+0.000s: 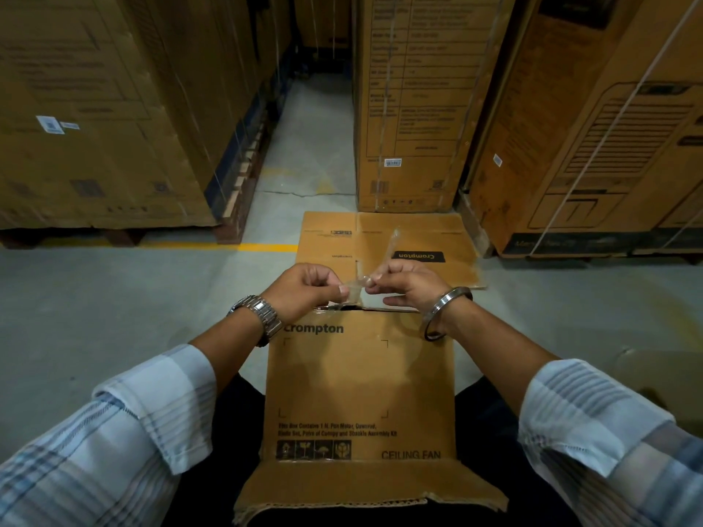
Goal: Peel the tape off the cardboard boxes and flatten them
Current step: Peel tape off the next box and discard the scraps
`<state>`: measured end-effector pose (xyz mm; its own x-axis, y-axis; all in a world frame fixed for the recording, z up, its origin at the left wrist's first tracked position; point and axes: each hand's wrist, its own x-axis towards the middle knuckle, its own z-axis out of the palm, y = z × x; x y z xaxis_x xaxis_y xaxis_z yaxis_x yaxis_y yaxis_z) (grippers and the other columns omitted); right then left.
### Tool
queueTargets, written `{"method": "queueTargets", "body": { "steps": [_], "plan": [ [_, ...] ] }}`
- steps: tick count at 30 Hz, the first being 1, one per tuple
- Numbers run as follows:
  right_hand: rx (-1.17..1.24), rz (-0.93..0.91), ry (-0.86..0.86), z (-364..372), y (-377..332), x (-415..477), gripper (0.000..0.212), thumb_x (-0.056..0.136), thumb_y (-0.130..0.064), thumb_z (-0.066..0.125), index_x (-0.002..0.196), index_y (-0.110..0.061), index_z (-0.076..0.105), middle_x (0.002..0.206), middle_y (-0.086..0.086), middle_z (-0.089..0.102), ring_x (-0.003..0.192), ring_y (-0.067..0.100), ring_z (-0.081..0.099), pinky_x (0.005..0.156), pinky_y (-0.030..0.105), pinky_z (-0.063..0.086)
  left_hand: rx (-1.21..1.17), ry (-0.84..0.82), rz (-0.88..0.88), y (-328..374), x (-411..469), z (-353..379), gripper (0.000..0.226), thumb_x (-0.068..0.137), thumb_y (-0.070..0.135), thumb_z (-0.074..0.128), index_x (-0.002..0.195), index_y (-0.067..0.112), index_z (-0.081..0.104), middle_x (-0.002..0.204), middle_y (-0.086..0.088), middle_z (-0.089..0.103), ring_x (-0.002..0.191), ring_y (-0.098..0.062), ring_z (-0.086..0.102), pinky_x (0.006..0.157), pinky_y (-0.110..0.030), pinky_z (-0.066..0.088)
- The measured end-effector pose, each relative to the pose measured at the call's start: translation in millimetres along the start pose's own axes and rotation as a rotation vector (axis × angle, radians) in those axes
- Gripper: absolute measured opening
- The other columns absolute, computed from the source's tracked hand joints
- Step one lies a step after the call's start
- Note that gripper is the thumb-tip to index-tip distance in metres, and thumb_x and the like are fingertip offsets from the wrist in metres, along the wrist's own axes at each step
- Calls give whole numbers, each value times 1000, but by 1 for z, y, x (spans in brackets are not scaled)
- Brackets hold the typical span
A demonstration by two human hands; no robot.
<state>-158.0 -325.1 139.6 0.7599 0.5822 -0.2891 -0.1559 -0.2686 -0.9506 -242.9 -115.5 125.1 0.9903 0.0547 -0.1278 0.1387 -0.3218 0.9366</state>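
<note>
Clear tape strip (357,287) is pinched between left hand (304,289) and right hand (403,285), both clamped on it w/ thumb & fingertips, just above far edge of the Crompton box (361,382) on the person's lap. Tape looks thin, limp, sticky, prob. stretches or tears; best gripped close to where it still sticks. Box: light, stiff card, folds at creases. A flattened box (414,237) lies on the floor (114,306) beyond. Big cartons (99,119) stacked far left & right; nothing blocks the hands.

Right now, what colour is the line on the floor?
Yellow line, seen in the head view.
</note>
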Motion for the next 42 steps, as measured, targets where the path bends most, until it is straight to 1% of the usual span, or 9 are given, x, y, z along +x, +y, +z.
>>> {"method": "queueTargets", "body": {
  "steps": [7,13,16,19,23,29,34,37,42],
  "plan": [
    [61,-49,-6,-5,5,-2,3,94,-9,61,93,-10,64,95,5,78,94,17,71,101,46,50,26,-94,-11,0,5,4,22,93,25,71,93,3,69,102,-16,76,105,-39,69,102,-54,50],
    [112,-63,31,-10,12,-5,4,92,-9,64,94,-6,67,94,6,78,91,17,69,94,41,53,21,-140,-3,2,9,6,17,94,21,69,97,4,70,103,-13,77,105,-35,70,103,-51,51],
    [83,-70,14,-10,10,-3,5,91,-12,68,87,-11,67,95,5,77,91,15,70,95,42,54,9,-169,-38,6,9,4,26,84,31,80,103,15,71,102,-5,78,94,-26,70,96,-42,51],
    [0,-76,-32,-3,1,1,12,88,-12,73,79,-16,67,90,5,71,91,18,69,94,47,56,-26,-246,-100,17,8,0,53,76,47,82,118,19,68,107,-2,78,105,-21,72,98,-34,52],
    [-51,-68,-75,5,-15,11,10,86,-10,75,79,-12,70,79,7,70,76,17,67,93,53,55,-35,-229,-69,17,15,1,25,85,33,75,105,17,76,92,-4,74,77,-11,66,70,-25,50],
    [120,113,-230,-10,-9,12,20,90,-2,67,109,-6,64,111,14,71,111,37,67,102,52,51,-125,-39,-105,0,14,-3,24,90,25,73,104,6,76,92,-6,77,90,-18,72,82,-31,58],
    [-709,25,-336,4,-6,9,75,72,-54,83,139,-40,50,122,-19,57,105,5,59,88,32,50,-59,41,-15,7,8,7,25,94,29,68,98,7,77,91,-8,79,92,-23,76,84,-37,62],
    [-783,-24,-247,10,-5,6,71,71,-56,83,133,-38,57,101,-19,56,89,6,60,77,30,52,-15,86,46,7,1,10,24,96,32,66,91,12,78,85,-1,78,86,-15,74,76,-32,61],
    [-787,-91,-182,9,11,8,60,66,-57,86,116,-29,68,119,-12,67,104,10,64,89,33,56,-34,96,71,2,-6,18,21,95,29,66,91,14,80,86,-3,78,89,-25,74,82,-36,61]
  ]
}}
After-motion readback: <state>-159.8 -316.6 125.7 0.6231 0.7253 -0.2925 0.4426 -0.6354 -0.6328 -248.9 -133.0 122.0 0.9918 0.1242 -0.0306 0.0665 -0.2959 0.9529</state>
